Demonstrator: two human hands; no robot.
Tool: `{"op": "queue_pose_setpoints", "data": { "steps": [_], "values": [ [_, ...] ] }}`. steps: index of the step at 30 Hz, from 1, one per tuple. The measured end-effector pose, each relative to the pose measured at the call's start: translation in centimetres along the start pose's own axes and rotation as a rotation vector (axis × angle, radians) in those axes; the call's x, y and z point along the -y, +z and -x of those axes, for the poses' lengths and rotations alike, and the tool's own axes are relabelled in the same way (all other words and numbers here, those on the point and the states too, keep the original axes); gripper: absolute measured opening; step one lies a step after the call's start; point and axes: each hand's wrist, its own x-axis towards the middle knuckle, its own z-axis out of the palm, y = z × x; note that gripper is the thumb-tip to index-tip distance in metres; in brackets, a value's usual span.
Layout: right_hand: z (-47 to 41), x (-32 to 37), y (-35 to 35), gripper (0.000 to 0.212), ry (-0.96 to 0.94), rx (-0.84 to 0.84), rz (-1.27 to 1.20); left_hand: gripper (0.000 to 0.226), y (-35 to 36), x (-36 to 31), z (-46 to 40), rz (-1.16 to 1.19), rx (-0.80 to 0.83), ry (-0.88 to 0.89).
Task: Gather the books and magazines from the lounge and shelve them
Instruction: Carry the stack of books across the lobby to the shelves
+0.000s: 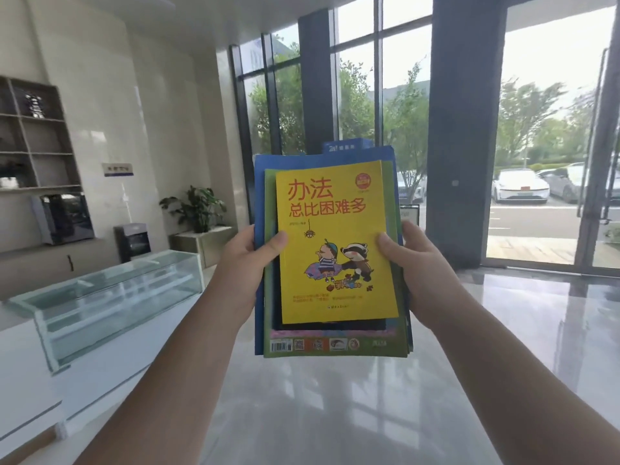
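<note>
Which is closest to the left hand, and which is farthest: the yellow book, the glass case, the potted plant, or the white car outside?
1. Yellow book: the left hand grips its left edge.
2. Glass case: low on the left.
3. Potted plant: behind the case, by the window.
4. White car: outside, far right.

Both bare forearms are reaching forward from the lower corners and converging toward the centre, wrists level. The left hand [243, 263] is clamping the left edge of the stack of books topped by a yellow paperback [335, 243], thumb pressing flat on the cover, its fingers hidden behind. The right hand [416, 263] is mirroring it on the right edge, thumb lying on the cover, fingers curling round the back of the stack.
</note>
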Motion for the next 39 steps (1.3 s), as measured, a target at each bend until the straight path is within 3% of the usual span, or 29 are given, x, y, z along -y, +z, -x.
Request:
{"op": "queue_pose_setpoints", "data": {
  "steps": [8,13,20,25,29,33,39],
  "values": [
    [-30.2,-10.4,6.7,0.019,0.052,0.127,-0.037,0.016,-8.0,10.6,-26.1,-0.024,-0.132,0.009],
    [-46.2,-21.4,11.3,0.016,0.088,0.203,-0.048,0.015,-15.3,21.1,-39.7,-0.05,-0.205,0.023],
    [-71.6,-33.0,16.1,0.023,0.082,0.17,-0.09,0.018,-22.4,33.0,-64.8,-0.077,-0.169,0.035],
    [-88.6,-38.9,15.9,0.023,0.093,0.119,-0.094,0.034,-23.2,40.5,-81.5,-0.09,-0.126,0.011],
    [-102.1,-47.1,13.8,0.025,0.106,0.099,-0.106,0.03,-23.4,51.0,-94.0,-0.101,-0.105,-0.022],
    [-116.7,-56.2,12.0,0.023,0.13,0.117,-0.085,0.021,-23.8,62.1,-107.2,-0.114,-0.149,-0.037],
    [-137.8,-64.3,13.8,0.027,0.204,0.224,-0.057,0.022,-27.2,71.7,-124.1,-0.136,-0.266,-0.074]
  ]
}}
